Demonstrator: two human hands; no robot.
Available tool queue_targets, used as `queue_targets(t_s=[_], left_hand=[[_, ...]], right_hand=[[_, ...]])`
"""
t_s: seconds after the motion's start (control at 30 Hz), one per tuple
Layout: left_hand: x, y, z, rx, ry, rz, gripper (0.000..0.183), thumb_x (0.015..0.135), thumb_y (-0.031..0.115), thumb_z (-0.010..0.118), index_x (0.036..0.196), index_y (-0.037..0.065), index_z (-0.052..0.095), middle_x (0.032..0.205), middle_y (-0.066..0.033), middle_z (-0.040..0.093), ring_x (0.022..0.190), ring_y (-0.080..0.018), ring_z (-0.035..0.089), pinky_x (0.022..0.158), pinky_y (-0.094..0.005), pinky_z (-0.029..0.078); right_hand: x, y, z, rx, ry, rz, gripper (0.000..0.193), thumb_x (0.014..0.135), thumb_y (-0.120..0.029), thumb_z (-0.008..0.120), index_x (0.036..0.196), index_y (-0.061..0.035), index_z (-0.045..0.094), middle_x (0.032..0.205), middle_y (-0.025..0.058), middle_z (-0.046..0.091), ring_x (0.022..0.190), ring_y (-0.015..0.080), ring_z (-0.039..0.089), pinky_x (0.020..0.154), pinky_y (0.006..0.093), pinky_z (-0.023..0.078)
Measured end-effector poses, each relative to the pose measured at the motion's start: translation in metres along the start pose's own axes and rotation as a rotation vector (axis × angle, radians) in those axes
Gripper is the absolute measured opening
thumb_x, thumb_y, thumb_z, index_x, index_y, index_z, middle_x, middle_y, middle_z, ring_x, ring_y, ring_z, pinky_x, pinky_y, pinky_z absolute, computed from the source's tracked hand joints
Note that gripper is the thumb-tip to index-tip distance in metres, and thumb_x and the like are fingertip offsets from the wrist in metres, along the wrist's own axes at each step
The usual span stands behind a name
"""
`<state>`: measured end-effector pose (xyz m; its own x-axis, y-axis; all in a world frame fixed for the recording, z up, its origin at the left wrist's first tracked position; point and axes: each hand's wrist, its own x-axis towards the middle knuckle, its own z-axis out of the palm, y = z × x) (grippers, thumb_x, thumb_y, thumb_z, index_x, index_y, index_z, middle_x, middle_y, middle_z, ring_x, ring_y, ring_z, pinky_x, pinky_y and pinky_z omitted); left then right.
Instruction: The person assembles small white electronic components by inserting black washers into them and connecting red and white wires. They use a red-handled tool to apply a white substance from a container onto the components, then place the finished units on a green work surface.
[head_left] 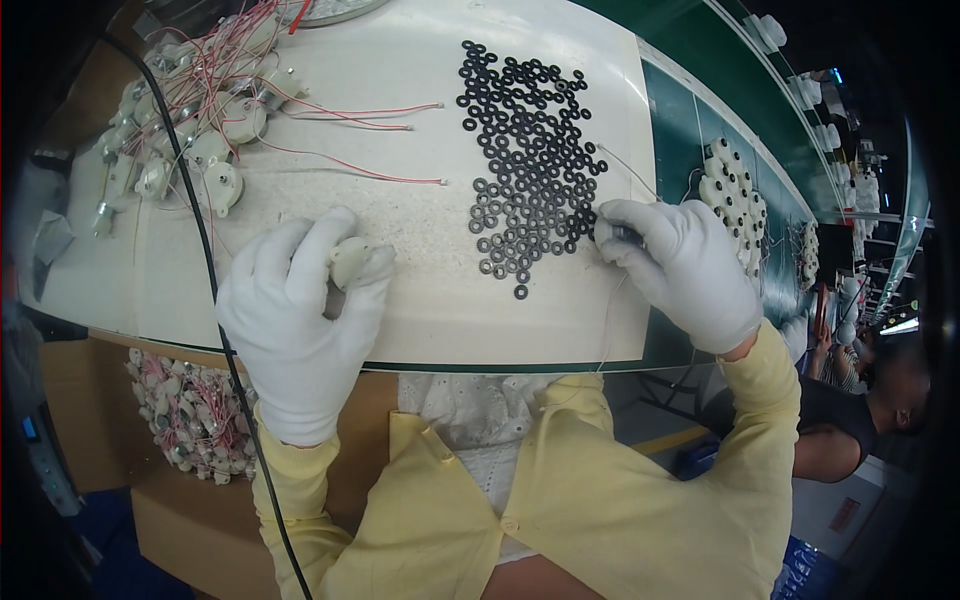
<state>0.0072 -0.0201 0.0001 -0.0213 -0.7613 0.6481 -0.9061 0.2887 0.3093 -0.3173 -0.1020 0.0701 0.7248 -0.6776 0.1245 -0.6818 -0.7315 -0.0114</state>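
My left hand [300,310], in a white glove, grips a small off-white round plastic housing [348,262] between thumb and fingers, above the white board. To the right, my gloved right hand [680,265] is closed at the edge of a spread of small black rings [530,150]. Something dark shows between its fingertips, too hidden to name. A thin pale wire [628,170] runs up from beside this hand, and another hangs below it. The black rings lie flat, many touching one another, between my two hands.
Small motors with off-white housings [222,185] and red-and-white wires are heaped at the far left. A black cable [205,230] crosses the view by my left arm. More housings [730,190] stand grouped on the green surface at right. A cardboard box [200,520] of wired parts sits below the table.
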Motion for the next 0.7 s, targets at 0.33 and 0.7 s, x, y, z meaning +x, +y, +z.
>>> queue_targets(t_s=[0.33,0.7], left_hand=[[0.002,0.006,-0.008,-0.011,-0.116,-0.060,0.031,0.087,0.018,0.080,0.115,0.010,0.068,0.102,-0.0078,0.068,0.087,-0.0318,0.063,0.077,-0.0433,0.050],[0.007,0.010,-0.005,0.025,-0.006,-0.024,0.026,0.084,0.023,0.082,0.104,0.010,0.071,0.086,-0.0062,0.064,0.075,-0.0295,0.061,0.068,-0.0420,0.048]], right_hand=[[0.000,-0.005,-0.023,0.006,-0.105,-0.097,0.023,0.087,-0.025,0.077,0.101,-0.0126,0.064,0.077,0.0010,0.068,0.065,0.0236,0.065,0.061,0.0362,0.045],[-0.001,-0.006,-0.023,-0.078,-0.224,-0.084,0.026,0.088,-0.026,0.077,0.108,-0.0151,0.065,0.079,-0.0015,0.068,0.069,0.0223,0.065,0.068,0.0359,0.044]])
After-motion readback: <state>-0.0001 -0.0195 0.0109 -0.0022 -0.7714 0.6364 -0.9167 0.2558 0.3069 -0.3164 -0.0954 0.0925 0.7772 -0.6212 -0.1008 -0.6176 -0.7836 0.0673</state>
